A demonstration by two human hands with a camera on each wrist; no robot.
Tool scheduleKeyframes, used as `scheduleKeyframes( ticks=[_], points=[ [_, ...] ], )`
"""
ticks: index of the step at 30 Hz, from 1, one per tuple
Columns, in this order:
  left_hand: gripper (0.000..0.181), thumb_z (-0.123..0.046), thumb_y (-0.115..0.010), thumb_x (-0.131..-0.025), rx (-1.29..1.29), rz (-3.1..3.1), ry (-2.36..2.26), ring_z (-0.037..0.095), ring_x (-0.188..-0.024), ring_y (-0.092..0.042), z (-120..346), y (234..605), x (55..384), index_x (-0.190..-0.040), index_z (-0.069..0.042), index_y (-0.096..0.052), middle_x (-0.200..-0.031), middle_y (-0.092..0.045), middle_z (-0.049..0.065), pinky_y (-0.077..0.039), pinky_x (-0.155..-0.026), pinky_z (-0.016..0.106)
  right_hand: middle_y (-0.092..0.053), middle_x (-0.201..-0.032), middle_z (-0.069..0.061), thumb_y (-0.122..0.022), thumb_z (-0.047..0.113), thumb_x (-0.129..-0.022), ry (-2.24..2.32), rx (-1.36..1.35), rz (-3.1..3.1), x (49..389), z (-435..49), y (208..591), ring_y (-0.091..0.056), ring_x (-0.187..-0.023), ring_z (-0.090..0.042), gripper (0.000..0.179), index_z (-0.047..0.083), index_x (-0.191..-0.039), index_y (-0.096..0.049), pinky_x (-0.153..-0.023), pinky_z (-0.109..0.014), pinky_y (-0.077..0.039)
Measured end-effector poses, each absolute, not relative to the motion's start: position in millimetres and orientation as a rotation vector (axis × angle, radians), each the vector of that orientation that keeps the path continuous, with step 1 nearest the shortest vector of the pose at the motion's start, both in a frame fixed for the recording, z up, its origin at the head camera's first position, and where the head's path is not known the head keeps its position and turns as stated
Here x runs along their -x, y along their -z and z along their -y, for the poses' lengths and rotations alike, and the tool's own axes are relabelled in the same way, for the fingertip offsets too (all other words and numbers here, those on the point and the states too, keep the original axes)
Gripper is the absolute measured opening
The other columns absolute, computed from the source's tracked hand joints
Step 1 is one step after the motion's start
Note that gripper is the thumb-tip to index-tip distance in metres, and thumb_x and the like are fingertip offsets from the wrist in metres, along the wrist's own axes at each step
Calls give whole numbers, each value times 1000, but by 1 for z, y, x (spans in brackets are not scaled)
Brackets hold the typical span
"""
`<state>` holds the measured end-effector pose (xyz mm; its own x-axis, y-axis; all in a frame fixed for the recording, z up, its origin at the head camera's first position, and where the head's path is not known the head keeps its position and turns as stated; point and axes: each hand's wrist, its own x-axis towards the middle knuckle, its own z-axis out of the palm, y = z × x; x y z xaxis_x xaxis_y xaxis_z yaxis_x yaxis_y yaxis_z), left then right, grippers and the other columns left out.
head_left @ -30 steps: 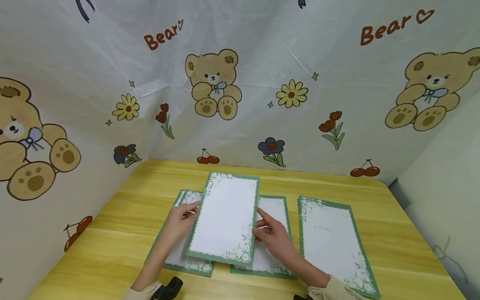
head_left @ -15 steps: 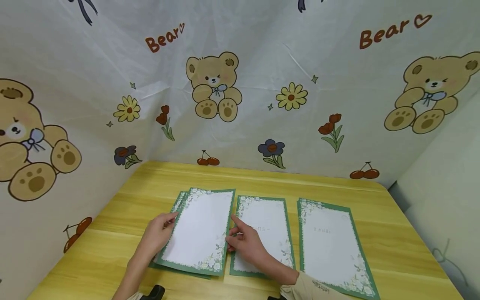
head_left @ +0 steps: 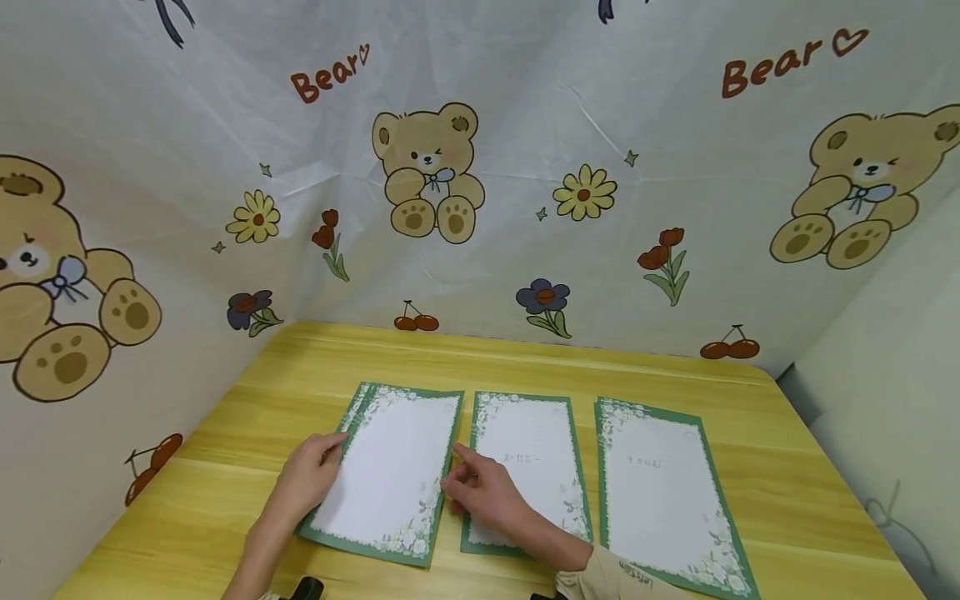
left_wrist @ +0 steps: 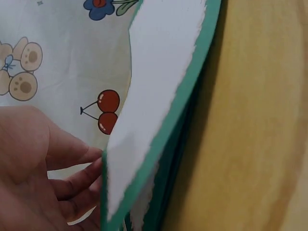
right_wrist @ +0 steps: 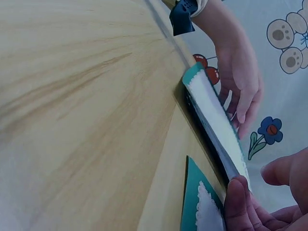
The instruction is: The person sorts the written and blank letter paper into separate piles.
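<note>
Green-bordered white rectangular paper sheet [head_left: 397, 467], leftmost on the yellow wood-grain desk [head_left: 202, 492] — long axis fore-and-aft. Left hand [head_left: 306, 477] pinches its left edge; right hand [head_left: 489, 497], thumb and fingers parted, is at its right.

head: bright, even | wrist views: dimmer, soft | shadow beneath sheet [left_wrist: 161, 62]

White sheet [head_left: 393, 471], green border, floral corners, slightly bowed, overlapping similar sheet beneath [head_left: 356, 404], upper-left corner showing.
</note>
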<state>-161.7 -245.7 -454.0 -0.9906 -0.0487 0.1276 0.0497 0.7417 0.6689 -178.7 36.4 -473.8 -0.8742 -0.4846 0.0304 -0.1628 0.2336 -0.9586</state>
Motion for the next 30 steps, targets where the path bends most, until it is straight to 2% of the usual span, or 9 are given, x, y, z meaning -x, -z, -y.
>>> scheduleKeyframes(
  ticks=[3,6,10,12,21,25,28,30],
  points=[
    [31,-3,-53,-99,5,2804,1050,25,-84,-52,246,456,161,-123,14,-62,-105,-61,20,-43,-68,37,-64,-96,-4,-64,14,-98,1640,599,-2256,178,-37,470,-62,-60,-20,60,-9,-147,-39,-54,-28,-51],
    [33,-7,-54,-99,-12,2814,998,38,-99,-56,246,457,160,-123,15,-61,-112,-58,27,-47,-80,49,-64,-102,-7,-64,14,-97,1601,626,-2300,177,-38,467,-61,-60,-20,52,-11,-140,-47,-51,-29,-50],
    [39,-11,-55,-100,-48,2822,984,49,-116,-50,246,456,158,-127,17,-57,-122,-54,34,-41,-94,61,-64,-110,-11,-65,15,-97,1577,643,-2343,177,-41,463,-61,-62,-23,50,-11,-137,-51,-49,-29,-50],
    [40,-12,-55,-101,-49,2811,1004,49,-117,-50,245,454,158,-128,17,-56,-124,-54,34,-41,-95,61,-64,-113,-12,-65,16,-97,1589,625,-2329,178,-45,460,-61,-63,-25,54,-10,-141,-48,-49,-30,-50],
    [42,-16,-53,-102,11,2761,1091,45,-125,-49,217,448,167,-135,10,-54,-133,-54,29,-39,-102,59,-64,-116,-15,-65,21,-97,1547,544,-2456,186,-83,450,-63,-68,-23,54,-6,-142,-49,-53,-31,-51],
    [42,-17,-57,-101,96,2750,1116,44,-129,-46,193,446,171,-136,6,-55,-136,-54,25,-37,-104,58,-65,-119,-17,-66,21,-97,1504,515,-2593,190,-107,446,-68,-87,-26,54,-4,-142,-50,-64,-30,-55],
    [46,-23,-58,-102,158,2752,1143,41,-133,-44,172,446,174,-140,3,-53,-140,-52,22,-36,-106,57,-63,-125,-20,-66,20,-97,1472,499,-2688,192,-126,443,-65,-106,-32,54,-4,-142,-49,-81,-38,-56],
    [51,-29,-57,-102,218,2756,1165,39,-135,-42,159,448,175,-143,1,-50,-144,-49,20,-34,-108,56,-60,-131,-21,-66,21,-97,1393,484,-2776,192,-139,441,-59,-118,-36,55,-4,-143,-48,-92,-46,-52]
  ],
)
